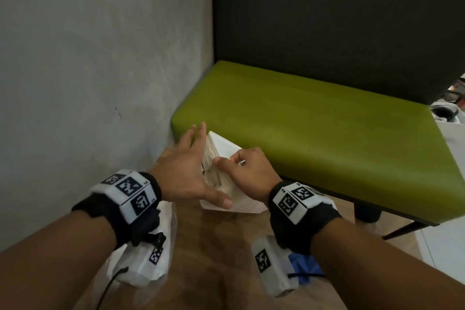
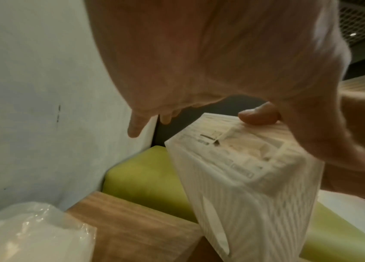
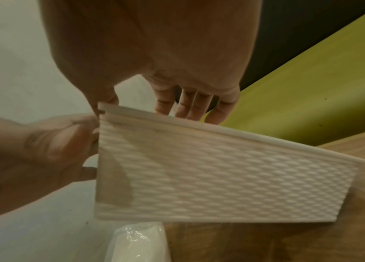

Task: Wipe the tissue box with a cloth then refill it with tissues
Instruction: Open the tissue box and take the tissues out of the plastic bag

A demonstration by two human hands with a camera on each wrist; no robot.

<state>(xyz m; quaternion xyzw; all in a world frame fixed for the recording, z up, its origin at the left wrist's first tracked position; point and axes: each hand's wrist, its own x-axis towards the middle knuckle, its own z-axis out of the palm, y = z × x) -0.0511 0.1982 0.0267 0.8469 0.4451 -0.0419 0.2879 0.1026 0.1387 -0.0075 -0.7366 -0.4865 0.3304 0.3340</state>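
A white tissue box [image 1: 222, 145] with a woven relief pattern stands tilted on one edge near the far end of the wooden table [image 1: 214, 246]. My right hand [image 1: 247, 166] grips its upper rim, fingers curled over the rim [image 3: 186, 109] and thumb at the corner. My left hand [image 1: 191, 166] lies flat against the box's labelled face [image 2: 239, 147], fingers straight and spread, thumb at the lower corner. A plastic-wrapped pack of tissues [image 1: 151, 249] lies under my left wrist. A blue cloth [image 1: 305, 268] lies crumpled under my right wrist.
A grey wall [image 1: 100, 58] runs close along the table's left side. A green bench seat [image 1: 314, 133] with a dark backrest [image 1: 327, 20] stands right behind the table's far edge. A pale floor shows at the right.
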